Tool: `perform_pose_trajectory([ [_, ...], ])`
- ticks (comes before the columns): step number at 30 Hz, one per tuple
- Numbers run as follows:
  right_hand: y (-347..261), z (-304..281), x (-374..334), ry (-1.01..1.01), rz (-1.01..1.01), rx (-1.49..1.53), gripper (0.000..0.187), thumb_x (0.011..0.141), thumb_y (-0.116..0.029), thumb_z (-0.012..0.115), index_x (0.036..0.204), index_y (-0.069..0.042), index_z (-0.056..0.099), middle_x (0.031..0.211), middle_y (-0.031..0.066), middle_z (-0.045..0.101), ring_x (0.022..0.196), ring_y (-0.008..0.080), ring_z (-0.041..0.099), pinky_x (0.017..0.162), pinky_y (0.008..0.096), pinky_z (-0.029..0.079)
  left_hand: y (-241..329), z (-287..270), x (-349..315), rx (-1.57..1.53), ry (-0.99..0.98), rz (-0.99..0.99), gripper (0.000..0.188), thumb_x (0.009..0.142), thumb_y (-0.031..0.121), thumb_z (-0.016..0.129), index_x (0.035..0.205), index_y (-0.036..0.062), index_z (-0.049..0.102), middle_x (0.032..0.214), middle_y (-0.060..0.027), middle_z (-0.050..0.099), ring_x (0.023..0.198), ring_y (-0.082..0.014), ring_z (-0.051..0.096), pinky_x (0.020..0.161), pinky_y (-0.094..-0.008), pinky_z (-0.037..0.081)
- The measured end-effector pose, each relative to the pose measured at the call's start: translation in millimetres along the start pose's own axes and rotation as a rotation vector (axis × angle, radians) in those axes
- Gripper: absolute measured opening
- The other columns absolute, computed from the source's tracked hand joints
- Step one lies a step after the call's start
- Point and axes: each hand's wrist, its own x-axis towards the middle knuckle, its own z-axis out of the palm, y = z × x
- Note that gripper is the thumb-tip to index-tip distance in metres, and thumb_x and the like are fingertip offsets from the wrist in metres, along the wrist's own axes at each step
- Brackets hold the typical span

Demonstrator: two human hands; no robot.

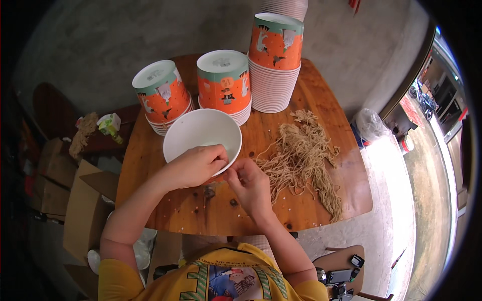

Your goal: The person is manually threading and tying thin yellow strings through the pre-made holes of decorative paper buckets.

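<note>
The fingers of the left hand curl over the near rim of a white paper bowl, gripping it and holding it tilted so its open inside faces the person. The fingers of the right hand are pinched together right at that rim, touching the left fingertips; whether they hold a thin string between them is too small to tell. The bowl sits on the wooden surface, near its middle. Just right of the right hand lies a loose heap of tan strings, spread toward the right edge of the surface. Behind the bowl stand three stacks of upside-down orange-and-green paper bowls: a short left stack, a middle stack and a tall right stack. Cardboard boxes stand on the floor to the left of the surface.
</note>
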Motion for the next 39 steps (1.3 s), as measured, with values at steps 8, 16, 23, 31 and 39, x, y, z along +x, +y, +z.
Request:
perform_pose_trajectory([
  [8, -11, -18, 9, 0.028, -0.032, 0.055, 0.015, 0.092, -0.01, 0.065, 0.104, -0.004, 0.057, 0.073, 0.0051, 0.061, 0.056, 0.012, 0.055, 0.055, 0.0266, 0.047, 4, 4, -9, 0.001, 0.399, 0.292, 0.008, 0.094, 0.009, 0.054, 0.093, 0.0011, 0.053, 0.094, -0.0128, 0.058, 0.087, -0.0298, 0.06, 0.077, -0.0373, 0.048],
  [16, -11, -14, 24, -0.118, 0.069, 0.198, 0.008, 0.093, -0.011, 0.064, 0.096, -0.004, 0.062, 0.063, -0.0061, 0.04, 0.059, 0.0026, 0.035, 0.054, 0.0207, 0.032, -4, 10, -4, -0.181, 0.319, 0.316, 0.018, 0.093, 0.007, 0.056, 0.111, 0.0027, 0.053, 0.099, -0.0089, 0.061, 0.09, -0.0202, 0.062, 0.08, -0.0322, 0.049],
  [23, -8, -10, 27, -0.12, 0.197, 0.484, 0.005, 0.093, -0.01, 0.064, 0.094, -0.006, 0.063, 0.071, -0.0101, 0.053, 0.067, -0.0004, 0.045, 0.065, 0.0168, 0.037, -11, 8, 3, -0.531, 0.048, 0.195, 0.037, 0.093, 0.002, 0.056, 0.128, -0.0017, 0.044, 0.104, -0.0089, 0.062, 0.095, -0.0129, 0.06, 0.084, -0.0275, 0.049],
  [31, -19, -15, 21, -0.07, 0.092, 0.366, 0.011, 0.094, -0.011, 0.063, 0.102, -0.004, 0.061, 0.068, -0.011, 0.045, 0.064, -0.0004, 0.04, 0.061, 0.0169, 0.033, -2, 0, 7, -0.524, 0.179, 0.254, 0.035, 0.092, -0.001, 0.055, 0.126, 0.0018, 0.047, 0.104, -0.0072, 0.059, 0.093, -0.0115, 0.059, 0.084, -0.0264, 0.049],
  [39, -8, -9, 26, -0.111, 0.156, 0.497, 0.006, 0.093, -0.01, 0.065, 0.098, -0.006, 0.063, 0.071, -0.0118, 0.049, 0.064, -0.0018, 0.039, 0.058, 0.0167, 0.03, -10, 1, 6, -0.489, 0.26, 0.241, 0.033, 0.091, 0.005, 0.058, 0.123, 0.002, 0.048, 0.113, -0.0094, 0.056, 0.102, -0.0133, 0.06, 0.088, -0.0285, 0.049],
])
